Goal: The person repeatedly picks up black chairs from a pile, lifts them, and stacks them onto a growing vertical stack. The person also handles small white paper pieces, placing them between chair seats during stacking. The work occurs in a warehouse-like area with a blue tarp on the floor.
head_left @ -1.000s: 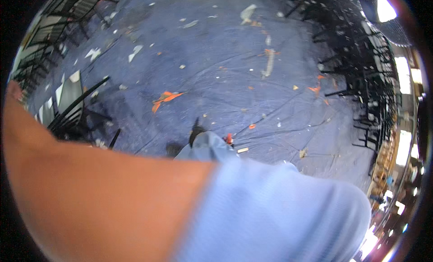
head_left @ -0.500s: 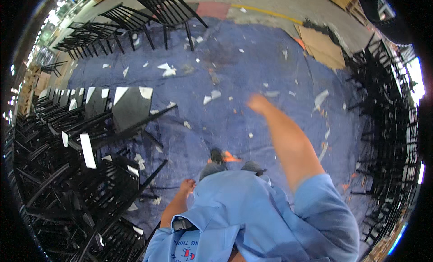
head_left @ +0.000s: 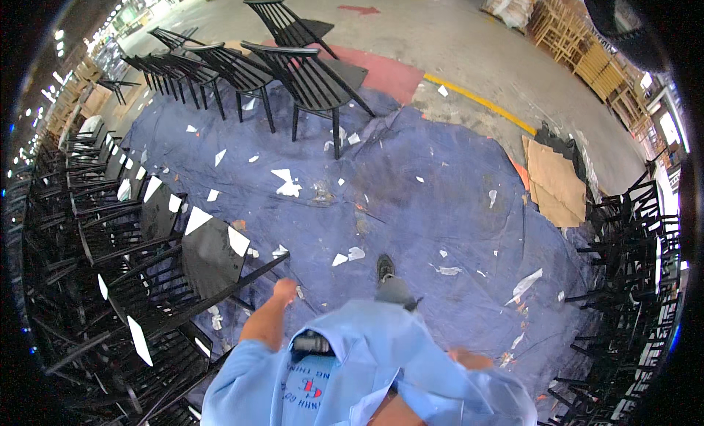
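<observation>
My left hand [head_left: 286,289] hangs in front of my body with its fingers curled in, and no object shows in it. Closest to it is the leg of a black chair [head_left: 213,257] lying tipped, its seat carrying white patches. My right hand [head_left: 471,359] is down by my right side, smeared by motion and partly behind the blue shirt sleeve, so its fingers cannot be made out. One dark shoe [head_left: 385,267] is on the blue floor sheet [head_left: 425,199].
Black spindle-back chairs [head_left: 312,81] stand in a row at the far left. Tangled black chairs crowd the left side, and stacked ones [head_left: 631,279] the right. Paper scraps [head_left: 286,184] litter the sheet. Flattened cardboard [head_left: 555,182] lies far right; pallets [head_left: 598,70] stand beyond.
My right arm has swung back from far in front to my side, while my left hand has come forward. The view takes in more of the far floor and the chair row.
</observation>
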{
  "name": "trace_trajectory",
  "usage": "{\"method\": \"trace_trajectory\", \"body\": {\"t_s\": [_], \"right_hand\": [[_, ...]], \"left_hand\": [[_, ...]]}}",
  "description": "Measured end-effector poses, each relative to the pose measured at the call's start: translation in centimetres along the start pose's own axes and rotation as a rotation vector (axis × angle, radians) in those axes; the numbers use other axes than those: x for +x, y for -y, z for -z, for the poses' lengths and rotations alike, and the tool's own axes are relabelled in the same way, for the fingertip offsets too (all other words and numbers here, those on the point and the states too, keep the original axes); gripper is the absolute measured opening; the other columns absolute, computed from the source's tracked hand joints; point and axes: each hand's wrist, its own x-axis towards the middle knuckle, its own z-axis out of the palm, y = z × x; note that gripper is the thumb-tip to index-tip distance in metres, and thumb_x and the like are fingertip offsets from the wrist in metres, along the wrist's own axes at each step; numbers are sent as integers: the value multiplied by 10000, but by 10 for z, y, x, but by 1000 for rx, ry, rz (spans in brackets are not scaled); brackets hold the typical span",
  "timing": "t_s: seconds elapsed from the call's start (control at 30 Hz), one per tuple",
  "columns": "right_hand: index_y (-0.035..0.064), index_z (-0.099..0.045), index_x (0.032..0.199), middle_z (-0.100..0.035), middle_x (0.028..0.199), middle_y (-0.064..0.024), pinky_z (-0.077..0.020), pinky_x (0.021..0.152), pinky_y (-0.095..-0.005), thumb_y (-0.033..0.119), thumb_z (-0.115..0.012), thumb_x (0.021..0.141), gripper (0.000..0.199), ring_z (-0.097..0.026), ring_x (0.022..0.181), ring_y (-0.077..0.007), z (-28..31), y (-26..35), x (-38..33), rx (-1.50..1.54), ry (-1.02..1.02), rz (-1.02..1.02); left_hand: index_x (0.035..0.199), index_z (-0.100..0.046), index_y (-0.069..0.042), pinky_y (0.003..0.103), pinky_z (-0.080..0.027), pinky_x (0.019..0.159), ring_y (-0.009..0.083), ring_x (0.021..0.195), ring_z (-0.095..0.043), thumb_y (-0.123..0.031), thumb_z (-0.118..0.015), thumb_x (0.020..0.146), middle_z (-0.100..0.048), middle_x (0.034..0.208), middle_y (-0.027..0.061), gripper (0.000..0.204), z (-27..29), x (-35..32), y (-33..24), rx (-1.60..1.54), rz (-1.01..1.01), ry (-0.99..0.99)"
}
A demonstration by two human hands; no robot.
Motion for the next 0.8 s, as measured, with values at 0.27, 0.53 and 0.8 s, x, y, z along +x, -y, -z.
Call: {"method": "trace_trajectory", "body": {"t_s": [0.27, 0.53, 0.8], "right_hand": [[53, -655, 1010, -683, 853, -65, -532, 580, -330, 274, -636, 950, 230, -646, 719, -159, -136, 590, -185, -306, 78, 1142], [73, -638, 1085, -641, 765, -22, -484, 531, -310, 257, -649, 959, 224, -598, 614, -139, -256, 824, -252, -365, 310, 1294], [-1, -670, 1113, -690, 1026, -213, -546, 598, -521, 256, -626, 958, 304, -672, 889, -367, -157, 831, -130, -438, 23, 365]], "left_hand": [[1204, -647, -55, 311, -533, 575, 155, 716, -660, -257, -658, 949, -698, 896, 48, 326, 17, 75, -345, -454, -381, 51], [1204, -606, -95, 349, -556, 670, 194, 821, -679, -405, -667, 959, -698, 986, 67, 400, 216, 213, -572, -937, -500, -210], [1266, -518, 12, 412, -568, 733, 250, 1001, -654, -471, -737, 860, -628, 1143, 150, 668, 415, 334, -748, -936, -251, -703]]}}
